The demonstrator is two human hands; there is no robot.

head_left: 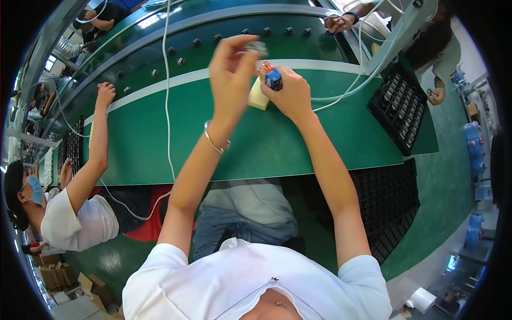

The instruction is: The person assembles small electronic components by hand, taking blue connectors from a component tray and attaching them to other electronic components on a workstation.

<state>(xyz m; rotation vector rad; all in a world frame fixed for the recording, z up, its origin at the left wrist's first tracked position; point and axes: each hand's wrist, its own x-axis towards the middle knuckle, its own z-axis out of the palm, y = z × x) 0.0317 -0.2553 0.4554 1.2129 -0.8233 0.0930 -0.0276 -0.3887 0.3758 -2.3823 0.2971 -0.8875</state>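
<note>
Bench: the long green-topped bench (256, 144) lay well below both raised hands, so a slipped part could have bounced away.
Right hand: the right hand (290, 96) gripped a small blue block-shaped part (273, 79) above a cream rectangular block (258, 97).
Left hand: the left hand (230, 69) pinched a small blurred grey piece (257, 47); that light pinch looked likeliest to fail.

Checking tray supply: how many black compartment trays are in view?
3: one black tray on the bench at right, one lower right below it, one far left; others may be hidden.
</note>
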